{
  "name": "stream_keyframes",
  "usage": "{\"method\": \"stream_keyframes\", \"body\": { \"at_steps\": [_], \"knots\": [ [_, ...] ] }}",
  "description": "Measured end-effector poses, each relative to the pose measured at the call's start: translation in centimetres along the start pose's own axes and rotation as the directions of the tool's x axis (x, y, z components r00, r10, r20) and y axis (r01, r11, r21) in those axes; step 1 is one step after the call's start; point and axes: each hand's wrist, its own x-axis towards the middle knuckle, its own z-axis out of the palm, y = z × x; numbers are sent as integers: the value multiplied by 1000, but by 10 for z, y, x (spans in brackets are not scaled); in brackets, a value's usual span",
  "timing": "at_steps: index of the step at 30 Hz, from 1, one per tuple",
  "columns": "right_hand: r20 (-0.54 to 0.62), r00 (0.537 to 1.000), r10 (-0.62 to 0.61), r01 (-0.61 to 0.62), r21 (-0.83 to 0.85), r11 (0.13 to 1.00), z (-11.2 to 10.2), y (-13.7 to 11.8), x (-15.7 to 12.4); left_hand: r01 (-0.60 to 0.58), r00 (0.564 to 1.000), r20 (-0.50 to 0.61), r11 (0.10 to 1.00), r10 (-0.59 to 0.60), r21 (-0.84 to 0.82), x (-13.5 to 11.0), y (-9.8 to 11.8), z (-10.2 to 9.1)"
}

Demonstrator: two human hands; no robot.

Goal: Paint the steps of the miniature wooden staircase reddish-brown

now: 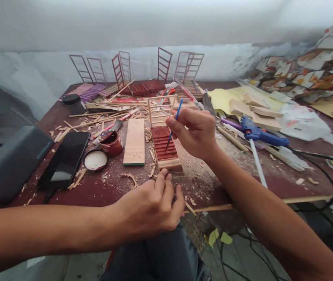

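Note:
A miniature slatted wooden chair lies lengthwise before me, its ladder-like bare-wood back upright at the far end. Its slats are coated in dark red paint; the near end shows bare wood. My right hand pinches a thin blue paintbrush, whose tip touches the red slats. With fingers bent, my left hand steadies the chair's near end at the fingertips. An open jar of red paint stands to the left, its lid lying beside it, white inside up.
A plain wooden board lies between jar and chair. Left are a phone and a dark case. A blue glue gun and wood blocks sit right. Several ladder-backed miniatures stand behind; shavings litter the table.

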Motion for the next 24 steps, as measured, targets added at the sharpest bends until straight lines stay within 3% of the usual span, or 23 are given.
{"method": "stream_keyframes", "body": {
  "at_steps": [7, 14, 19, 24],
  "knots": [
    [40, 996, -83, 83, -9, 996, 3, 1, 1, -11, 1000, 5, 1000, 11, -8, 1, 0, -1],
    [40, 997, -59, 57, 29, 998, 7, -2, -1, -17, 1000, 2, 1000, 17, -5, 2, -1, -2],
    [13, 999, 30, -31, 79, 996, 4, -2, -1, -16, 1000, 11, 1000, 16, -13, 1, 0, -1],
    [-10, 1000, -1, 1, -36, 999, -4, 1, 2, -15, 1000, 11, 1000, 15, -13, 1, 0, -1]
  ]
}}
